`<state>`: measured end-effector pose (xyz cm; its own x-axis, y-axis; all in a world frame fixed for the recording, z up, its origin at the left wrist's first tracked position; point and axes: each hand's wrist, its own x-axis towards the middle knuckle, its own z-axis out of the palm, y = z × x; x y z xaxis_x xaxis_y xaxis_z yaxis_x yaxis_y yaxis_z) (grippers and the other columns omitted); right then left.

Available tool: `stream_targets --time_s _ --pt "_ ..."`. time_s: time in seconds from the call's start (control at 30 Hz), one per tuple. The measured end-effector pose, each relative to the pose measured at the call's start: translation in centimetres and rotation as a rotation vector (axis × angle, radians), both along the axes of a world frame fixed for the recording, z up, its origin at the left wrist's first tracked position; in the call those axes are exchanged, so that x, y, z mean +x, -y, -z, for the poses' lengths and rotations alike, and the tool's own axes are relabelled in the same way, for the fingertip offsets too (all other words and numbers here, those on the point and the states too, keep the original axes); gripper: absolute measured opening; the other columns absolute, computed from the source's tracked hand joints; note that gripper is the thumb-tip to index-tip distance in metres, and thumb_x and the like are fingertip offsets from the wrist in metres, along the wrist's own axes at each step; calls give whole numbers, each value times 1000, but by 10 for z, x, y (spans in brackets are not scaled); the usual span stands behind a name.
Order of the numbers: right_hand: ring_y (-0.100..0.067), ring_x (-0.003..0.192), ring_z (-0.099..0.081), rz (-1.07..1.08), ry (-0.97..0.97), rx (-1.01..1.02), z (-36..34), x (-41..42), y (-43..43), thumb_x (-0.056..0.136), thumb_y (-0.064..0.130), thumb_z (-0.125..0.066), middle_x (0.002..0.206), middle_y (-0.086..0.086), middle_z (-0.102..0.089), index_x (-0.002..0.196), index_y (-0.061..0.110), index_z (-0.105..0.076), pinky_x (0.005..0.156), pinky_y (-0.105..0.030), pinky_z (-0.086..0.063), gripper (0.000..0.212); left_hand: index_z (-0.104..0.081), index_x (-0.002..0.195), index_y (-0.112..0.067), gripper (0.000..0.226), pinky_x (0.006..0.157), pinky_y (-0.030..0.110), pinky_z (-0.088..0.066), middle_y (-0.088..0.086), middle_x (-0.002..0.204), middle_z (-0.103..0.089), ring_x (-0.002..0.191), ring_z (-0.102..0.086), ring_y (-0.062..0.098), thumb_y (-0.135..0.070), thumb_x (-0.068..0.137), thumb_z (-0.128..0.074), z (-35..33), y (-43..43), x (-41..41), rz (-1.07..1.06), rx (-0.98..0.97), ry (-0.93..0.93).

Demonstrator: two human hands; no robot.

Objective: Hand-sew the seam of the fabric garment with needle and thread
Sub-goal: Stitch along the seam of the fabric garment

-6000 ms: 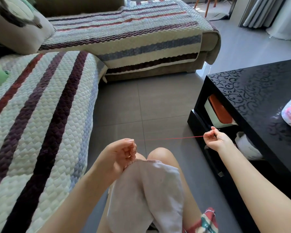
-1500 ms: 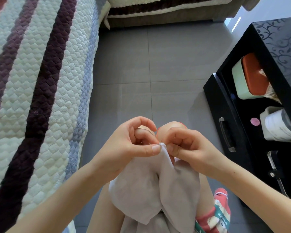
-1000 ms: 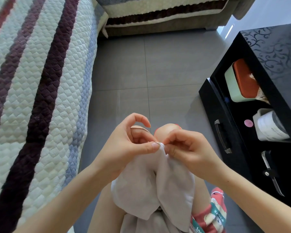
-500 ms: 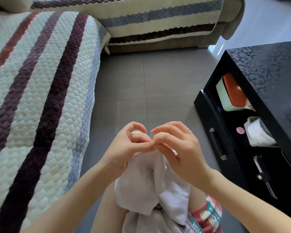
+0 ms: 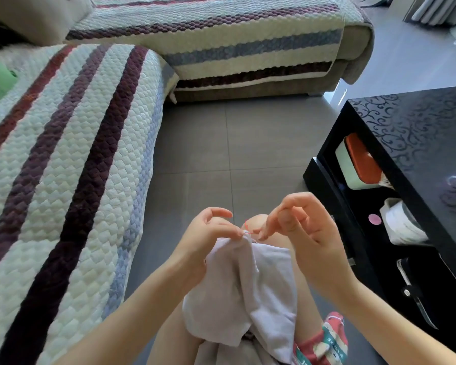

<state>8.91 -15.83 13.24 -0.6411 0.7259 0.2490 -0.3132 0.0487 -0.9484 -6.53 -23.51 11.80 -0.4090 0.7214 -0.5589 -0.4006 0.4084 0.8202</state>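
Our left hand (image 5: 203, 239) pinches top edge of pale lilac cloth garment (image 5: 248, 285); our right hand (image 5: 308, 241) pinches thin red thread (image 5: 250, 233) just beside it.

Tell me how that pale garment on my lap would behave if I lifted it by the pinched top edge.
Probably floppy: the garment hangs in soft folds from where the left hand pinches it. Likely light, since a fingertip pinch holds it up. It should not slide away easily, draped over the leg, though tugging the red thread could pucker it.
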Motion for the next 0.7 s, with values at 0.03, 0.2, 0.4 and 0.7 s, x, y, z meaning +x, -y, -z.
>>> stream_targets --time_s 0.03,0.2,0.4,0.7 --pt "-24 66 -67 1 -3 -20 0 1 -2 94 21 -49 66 -10 -65 89 16 -52 72 -34 -55 8 -58 106 -10 58 81 32 -52 8 78 -72 77 -68 19 -2 50 -71 0 -3 0 1 -9 10" --pt "-22 61 -63 -18 -8 -87 -1 5 -9 92 17 -50 64 -9 -60 88 9 -50 70 -28 -52 10 -59 110 -11 42 58 21 -52 9 76 -72 68 -67 16 8 73 -65 -8 -15 0 14 -125 125" --pt "-23 57 -58 -18 11 -110 -2 6 -17 89 34 -59 63 -9 -55 89 11 -51 67 -28 -51 25 -52 100 -2 21 49 21 -44 6 61 -56 48 -54 20 2 82 -42 -28 -31 -17 -5 -151 474" --pt "-15 54 -27 77 204 -71 0 -10 -42 91 17 -50 56 1 -31 87 6 -49 51 -24 -26 12 -56 98 -7 41 57 26 -27 -1 55 -45 54 -36 12 -9 57 -52 -83 -60 -55 124 4 148"
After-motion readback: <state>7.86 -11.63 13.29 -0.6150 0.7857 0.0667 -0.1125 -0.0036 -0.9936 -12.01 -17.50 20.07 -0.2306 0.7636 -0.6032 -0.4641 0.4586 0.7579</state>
